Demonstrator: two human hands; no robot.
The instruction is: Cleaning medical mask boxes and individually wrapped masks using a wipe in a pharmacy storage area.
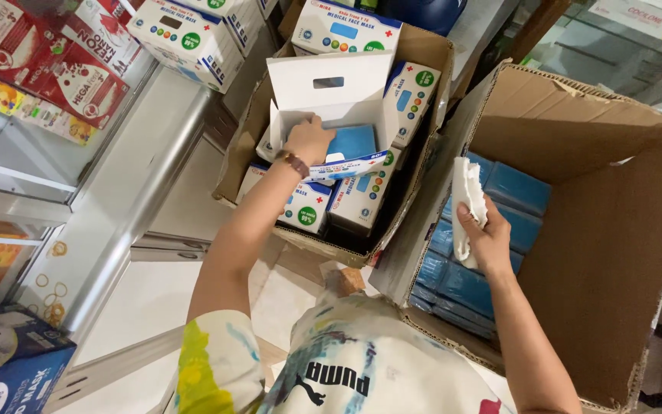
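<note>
My left hand [309, 139] reaches into an open white box [331, 92] with its lid flap up and presses on the blue stack of face masks [352, 141] inside. That box rests on top of other white mask boxes [362, 195] in a brown carton [423, 54]. My right hand [488, 238] holds a crumpled white plastic wrapper [467, 199] over a second, larger carton [614, 207]. Blue plastic-wrapped mask packs [519, 188] lie inside that carton.
A glass display cabinet with a metal frame [128, 184] stands on the left, with red packages [63, 69] and more white boxes [189, 38] on it. A blue box [9, 368] sits at the lower left. The two cartons stand side by side.
</note>
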